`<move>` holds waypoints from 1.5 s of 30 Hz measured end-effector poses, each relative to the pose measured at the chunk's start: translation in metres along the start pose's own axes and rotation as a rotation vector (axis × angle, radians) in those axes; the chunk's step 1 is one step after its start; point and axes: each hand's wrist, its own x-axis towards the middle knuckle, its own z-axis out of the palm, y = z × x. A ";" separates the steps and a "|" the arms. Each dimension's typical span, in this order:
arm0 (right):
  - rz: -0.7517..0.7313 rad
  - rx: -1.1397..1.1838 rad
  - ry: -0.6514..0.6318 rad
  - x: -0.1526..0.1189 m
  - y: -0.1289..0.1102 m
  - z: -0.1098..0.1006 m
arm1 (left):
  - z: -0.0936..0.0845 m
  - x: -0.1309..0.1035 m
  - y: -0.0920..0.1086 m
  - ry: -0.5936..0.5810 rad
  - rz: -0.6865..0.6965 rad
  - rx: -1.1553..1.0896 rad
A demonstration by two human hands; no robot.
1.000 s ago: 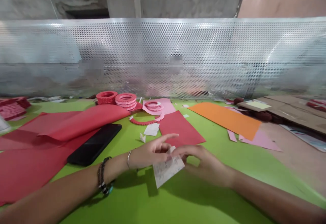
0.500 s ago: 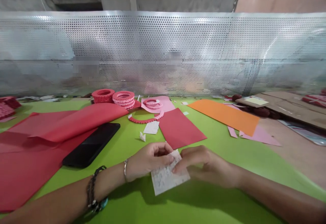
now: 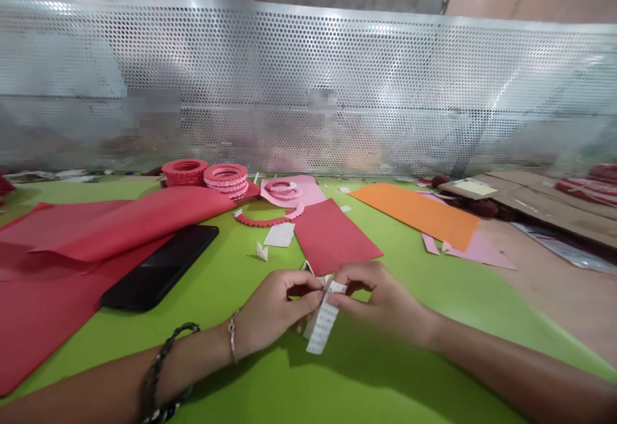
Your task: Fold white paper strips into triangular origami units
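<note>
My left hand (image 3: 284, 308) and my right hand (image 3: 385, 299) meet over the green table, both pinching a small white printed paper (image 3: 324, 324). It hangs between them as a narrow strip, slanting down toward me. Just beyond my fingers lies a red paper rectangle (image 3: 332, 236). A small folded white scrap (image 3: 261, 252) and a flat white piece of paper (image 3: 279, 234) rest beyond my left hand. Behind these is a curved red and pink scalloped strip (image 3: 267, 221).
Left of my hands, a black phone (image 3: 161, 270) lies on large red sheets (image 3: 53, 302). Stacked scalloped rings (image 3: 226, 180) stand near the perforated metal screen (image 3: 289, 90). Orange paper (image 3: 417, 213), pink pieces (image 3: 482, 249) and cardboard (image 3: 540, 202) lie to the right.
The white paper showed a broad face before and now shows a narrow one, folded or turned. My right hand's fingers have shifted to its upper end. The camera view has shifted slightly.
</note>
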 end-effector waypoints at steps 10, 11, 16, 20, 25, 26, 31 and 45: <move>0.094 0.234 0.079 0.000 -0.004 0.004 | -0.001 -0.002 -0.004 -0.024 0.034 -0.017; 0.099 0.239 0.092 -0.001 -0.004 0.005 | -0.001 -0.002 -0.004 -0.012 0.037 0.015; 0.130 0.397 0.093 0.000 -0.001 0.006 | -0.001 -0.002 -0.002 0.030 0.045 0.062; 0.214 0.560 0.026 0.002 0.003 0.002 | -0.003 0.000 -0.002 0.056 0.035 0.064; 0.324 0.550 0.031 0.003 0.002 -0.001 | -0.003 -0.001 -0.001 0.069 0.054 0.110; 0.332 0.532 0.032 0.004 0.001 -0.001 | -0.003 -0.001 -0.001 0.071 0.053 0.117; 0.286 0.447 0.075 0.003 -0.004 0.001 | -0.002 0.000 -0.001 0.092 0.057 0.131; 0.096 0.107 0.041 -0.003 0.000 0.009 | 0.001 -0.001 -0.001 0.057 0.044 -0.072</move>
